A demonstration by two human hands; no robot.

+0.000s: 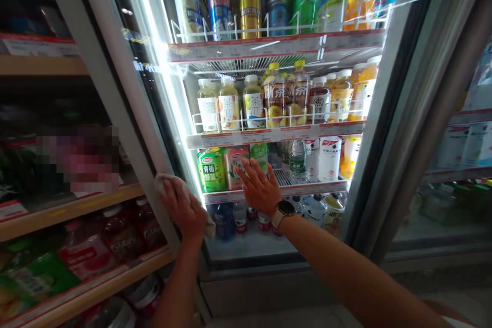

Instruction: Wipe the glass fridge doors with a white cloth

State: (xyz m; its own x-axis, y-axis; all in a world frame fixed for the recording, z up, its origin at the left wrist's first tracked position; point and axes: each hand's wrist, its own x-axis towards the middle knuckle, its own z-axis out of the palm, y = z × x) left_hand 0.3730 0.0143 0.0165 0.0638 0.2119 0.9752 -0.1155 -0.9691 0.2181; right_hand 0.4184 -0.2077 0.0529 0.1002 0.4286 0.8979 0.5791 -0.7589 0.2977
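At the lit drinks cooler's glass door [246, 250], two bare hands, one with cloth.

Left hand [187, 213]: curled over a pale cloth [164, 182], bunched beneath fingers and palm. Cloth position: at the door's left edge, beside the silver upright [115, 66], one loose corner hanging past the palm.

Right hand [261, 189]: holding nothing, fingers spread, palm toward the glass; whether it presses the pane cannot be told. Fitted with a ring and a dark-faced wristwatch [286, 208].

Behind the glass: green plum-tea bottle [211, 170], pink-labelled bottle [233, 170], yellow-capped iced tea bottles [275, 93], gold can [249, 6].

Left of the upright: wood-edged shelf [77, 209] with red drink bottles [115, 230].

Hazards, by judgement: cloth corner snagging in the door seam, should the wad bunch there; left fingertips pinched, should the door shift while they lie along its edge; fresh prints, from a bare right palm on the pane; scratched glass, from the watch case should the wrist drop; toppled red bottles, from a left elbow swinging wide.
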